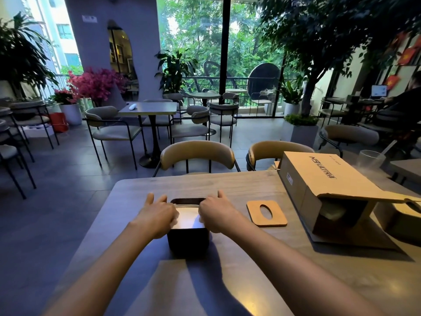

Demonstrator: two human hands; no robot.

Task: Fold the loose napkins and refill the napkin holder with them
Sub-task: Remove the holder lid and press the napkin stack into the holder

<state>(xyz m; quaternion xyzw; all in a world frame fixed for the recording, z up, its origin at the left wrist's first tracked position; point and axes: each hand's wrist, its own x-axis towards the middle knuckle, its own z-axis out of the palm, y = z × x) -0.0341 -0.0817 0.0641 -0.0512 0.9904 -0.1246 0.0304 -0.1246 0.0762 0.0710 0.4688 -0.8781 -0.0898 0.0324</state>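
White napkins (185,216) fill the black napkin holder (188,238) on the counter (262,265); left hand (157,216) and right hand (216,213) press them down, each grip's fingers curled over the stack, wooden lid (266,213) lying just beside.

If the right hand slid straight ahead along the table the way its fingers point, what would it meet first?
Likely nothing on the table: the right hand points away over the napkin holder toward the far table edge, then the tan chair beyond. Depth is uncertain.
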